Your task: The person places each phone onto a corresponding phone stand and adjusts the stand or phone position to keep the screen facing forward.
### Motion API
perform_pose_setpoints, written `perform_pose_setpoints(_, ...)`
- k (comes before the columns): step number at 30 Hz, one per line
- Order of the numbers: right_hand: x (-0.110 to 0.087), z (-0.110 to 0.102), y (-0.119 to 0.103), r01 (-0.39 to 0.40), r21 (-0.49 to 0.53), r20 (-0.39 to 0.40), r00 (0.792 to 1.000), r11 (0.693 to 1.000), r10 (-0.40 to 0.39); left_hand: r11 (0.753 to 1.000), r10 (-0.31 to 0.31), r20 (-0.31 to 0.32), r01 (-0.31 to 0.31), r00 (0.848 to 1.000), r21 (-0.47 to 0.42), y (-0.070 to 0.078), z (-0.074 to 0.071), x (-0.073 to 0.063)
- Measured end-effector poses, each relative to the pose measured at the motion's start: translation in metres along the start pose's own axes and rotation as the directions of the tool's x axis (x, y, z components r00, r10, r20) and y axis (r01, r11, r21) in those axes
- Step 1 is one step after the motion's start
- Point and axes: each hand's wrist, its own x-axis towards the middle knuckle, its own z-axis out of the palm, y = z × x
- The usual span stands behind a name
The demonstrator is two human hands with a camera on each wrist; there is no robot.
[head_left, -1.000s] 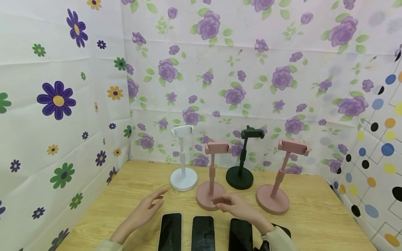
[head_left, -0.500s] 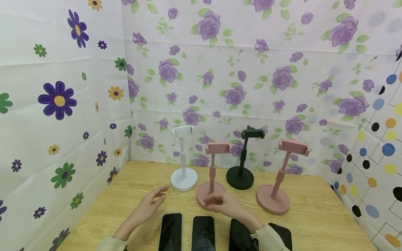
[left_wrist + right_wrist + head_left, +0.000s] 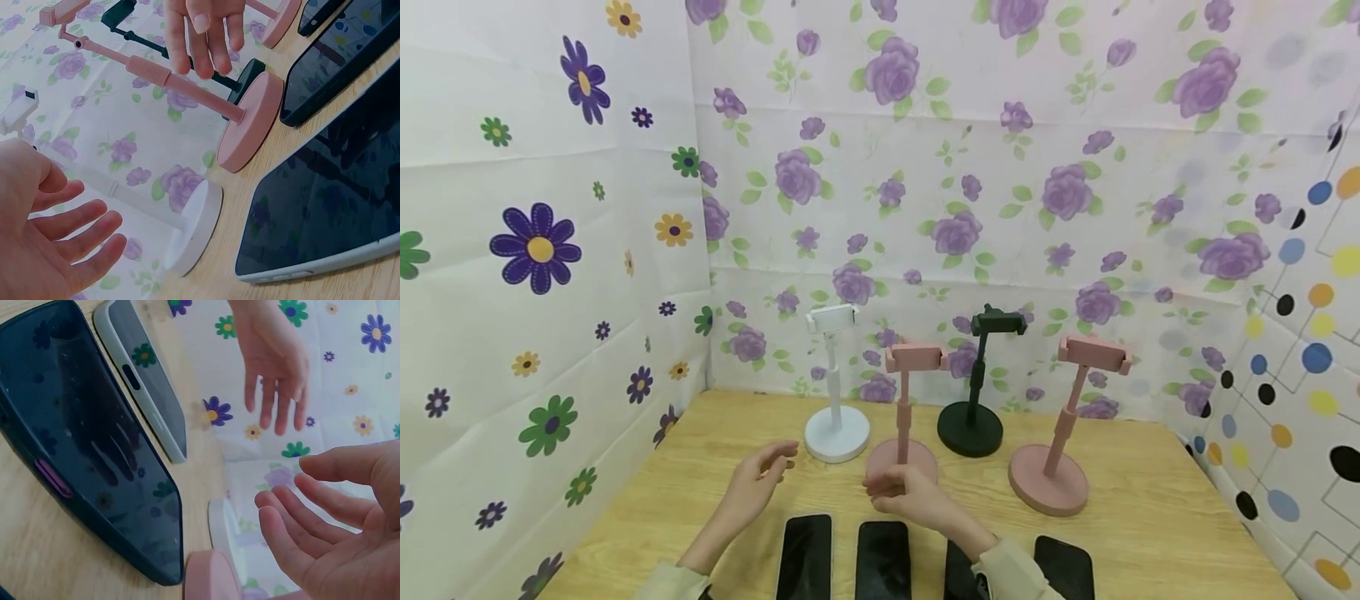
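Observation:
My left hand (image 3: pixel 754 483) hovers over the table, holding nothing, with its fingers relaxed. It is nearest the white phone stand (image 3: pixel 837 433), to that stand's front left. My right hand (image 3: pixel 910 498) is held above the table with loosely bent fingers and nothing in them. In the head view it overlaps the round base of the pink phone stand (image 3: pixel 917 454). Below the hands lie a phone with a light frame (image 3: pixel 325 212) on the left and a dark-cased phone (image 3: pixel 94 437) beside it. The right forearm partly covers another phone (image 3: pixel 958 575).
A black phone stand (image 3: pixel 970 429) stands behind, and a second pink stand (image 3: pixel 1049 479) is on the right. One more phone (image 3: pixel 1064 568) lies at the front right of the wooden table (image 3: pixel 1165 517). Patterned cloth walls (image 3: pixel 955 167) enclose the back and both sides.
My right hand has moved left, from beside the pink stand's base to in front of it, uncovering the rightmost phone. My left hand has barely shifted. The head view has tilted slightly.

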Motion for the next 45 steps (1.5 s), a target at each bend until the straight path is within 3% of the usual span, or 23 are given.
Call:
perform_pose_setpoints(9, 0.008, 0.017, 0.003, -0.022, -0.030, 0.024, 0.999, 0.999, 0.023, 0.996, 0.016, -0.028, -0.018, 0.999, -0.093, 0.000, 0.006, 0.004)
perform_pose_setpoints(19, 0.017, 0.032, 0.009, -0.103, -0.071, 0.080, 0.991, 0.992, 0.108, 0.968, 0.059, -0.020, -0.062, 0.998, -0.244, 0.009, 0.005, 0.019)
perform_pose_setpoints(30, 0.022, 0.042, 0.011, -0.123, -0.085, 0.098, 0.987, 0.989, 0.131, 0.950, 0.074, -0.040, -0.082, 0.996, -0.302, 0.021, 0.008, 0.034)
perform_pose_setpoints(45, 0.027, 0.052, 0.019, -0.177, -0.056, 0.094, 0.979, 0.983, 0.182, 0.947, 0.074, -0.090, -0.099, 0.993, -0.307, 0.040, 0.006, 0.056)
